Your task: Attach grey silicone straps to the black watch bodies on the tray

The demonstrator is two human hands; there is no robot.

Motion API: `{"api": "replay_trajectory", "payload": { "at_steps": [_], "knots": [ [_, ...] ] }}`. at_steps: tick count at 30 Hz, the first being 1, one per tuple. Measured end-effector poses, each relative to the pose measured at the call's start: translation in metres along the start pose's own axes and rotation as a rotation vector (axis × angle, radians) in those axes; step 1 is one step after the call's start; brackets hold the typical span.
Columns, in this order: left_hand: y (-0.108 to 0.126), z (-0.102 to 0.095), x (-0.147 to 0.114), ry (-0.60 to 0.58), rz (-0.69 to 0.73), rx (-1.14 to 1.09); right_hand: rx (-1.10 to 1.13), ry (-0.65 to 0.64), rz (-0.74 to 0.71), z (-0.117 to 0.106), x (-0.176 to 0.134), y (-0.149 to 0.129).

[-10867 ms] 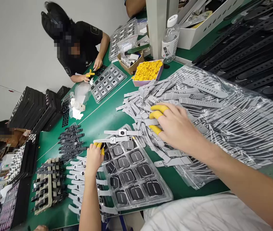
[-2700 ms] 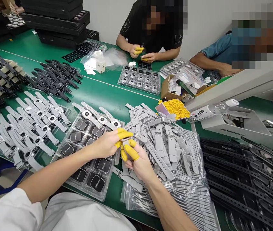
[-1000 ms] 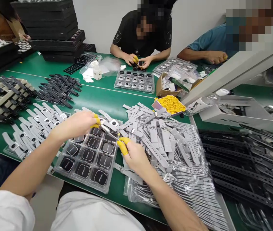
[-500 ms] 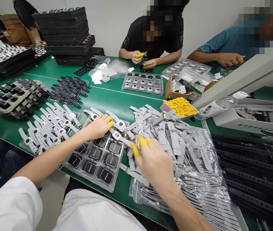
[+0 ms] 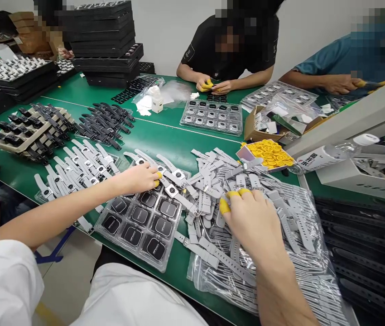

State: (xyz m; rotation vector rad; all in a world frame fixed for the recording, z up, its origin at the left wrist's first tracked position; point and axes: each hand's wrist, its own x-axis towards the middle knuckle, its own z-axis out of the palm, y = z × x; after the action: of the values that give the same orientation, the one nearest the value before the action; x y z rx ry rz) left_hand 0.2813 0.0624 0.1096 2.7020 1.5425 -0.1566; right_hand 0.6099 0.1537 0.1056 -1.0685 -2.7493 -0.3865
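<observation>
My left hand [image 5: 141,178], with yellow finger cots, is closed over the far side of a clear tray [image 5: 160,267]. Its fingertips pinch the upper end of the band of a grey-strapped watch [image 5: 171,190] lying across the tray. Flat black square pieces [image 5: 154,248] fill the tray's nearer pockets. My right hand [image 5: 253,222], also in yellow cots, is over a loose pile of grey watch straps [image 5: 208,190], fingers curled down; what they grip, if anything, is hidden. Other grey-strapped watches [image 5: 87,163] lie in rows left of the tray.
Black watches fill a beige rack [image 5: 26,144], with black straps [image 5: 106,122] beside it. Yellow finger cots [image 5: 267,153] fill a small box near a tilted bottle [image 5: 335,154]. A bag of grey straps [image 5: 301,271] lies at right. Co-workers [image 5: 229,50] sit opposite.
My right hand has moved right, from beside the watch at the tray to over the strap pile. My left hand stays at the watch. The whole view has shifted slightly.
</observation>
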Motion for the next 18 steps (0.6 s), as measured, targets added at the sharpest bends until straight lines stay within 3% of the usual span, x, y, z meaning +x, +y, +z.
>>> {"api": "replay_trajectory", "payload": {
  "at_steps": [2, 5, 9, 11, 14, 16, 18],
  "knots": [
    [0.000, 0.000, -0.001, -0.005, 0.016, 0.022, 0.066, -0.004, 0.043, -0.003, 0.001, 0.007],
    [0.003, 0.004, -0.001, -0.012, 0.025, 0.086, 0.297, 0.036, 0.217, -0.012, 0.002, 0.016],
    [0.008, 0.014, 0.001, 0.041, -0.015, 0.100, 1.067, 0.119, 0.448, -0.032, 0.003, 0.004],
    [0.011, 0.012, 0.002, 0.056, -0.033, 0.085, 1.461, 0.037, 0.453, -0.036, 0.004, -0.014],
    [0.012, -0.003, 0.001, 0.065, -0.075, -0.047, 1.806, -0.222, 0.418, -0.025, 0.005, -0.043],
    [0.015, -0.017, 0.003, 0.100, -0.166, -0.255, 1.952, -0.344, 0.410, -0.010, 0.004, -0.058],
    [0.023, -0.025, 0.011, 0.209, -0.277, -0.582, 2.049, -0.392, 0.388, 0.004, 0.002, -0.067]
  ]
}}
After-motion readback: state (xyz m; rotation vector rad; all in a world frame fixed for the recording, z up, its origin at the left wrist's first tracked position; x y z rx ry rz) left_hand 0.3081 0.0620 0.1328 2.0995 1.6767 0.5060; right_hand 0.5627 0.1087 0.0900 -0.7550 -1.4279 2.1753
